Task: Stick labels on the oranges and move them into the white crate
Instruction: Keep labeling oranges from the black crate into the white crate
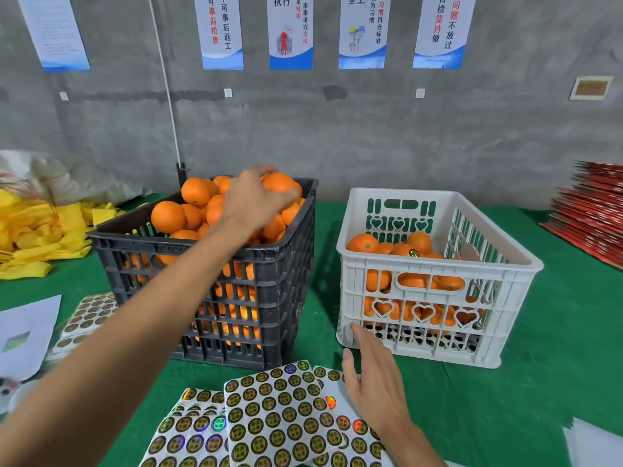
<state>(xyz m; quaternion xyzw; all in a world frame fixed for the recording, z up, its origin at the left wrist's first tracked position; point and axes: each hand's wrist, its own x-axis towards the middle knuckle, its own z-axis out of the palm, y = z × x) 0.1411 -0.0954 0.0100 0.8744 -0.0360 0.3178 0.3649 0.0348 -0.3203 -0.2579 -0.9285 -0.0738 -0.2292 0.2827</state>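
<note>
tabletop [556, 332]: covered in a green cloth, running back to a grey wall.
black crate [269, 288]: stands left of centre, heaped with oranges.
white crate [438, 298]: stands just right of the black one, apart from it, partly filled with oranges.
label sheets [276, 412]: overlapping at the near edge, in front of both crates.
more label sheets [91, 315]: left of the black crate, beside white paper [27, 335].
yellow pile [40, 230]: far left, possibly foam sleeves.
red stack [593, 214]: far right.
</note>
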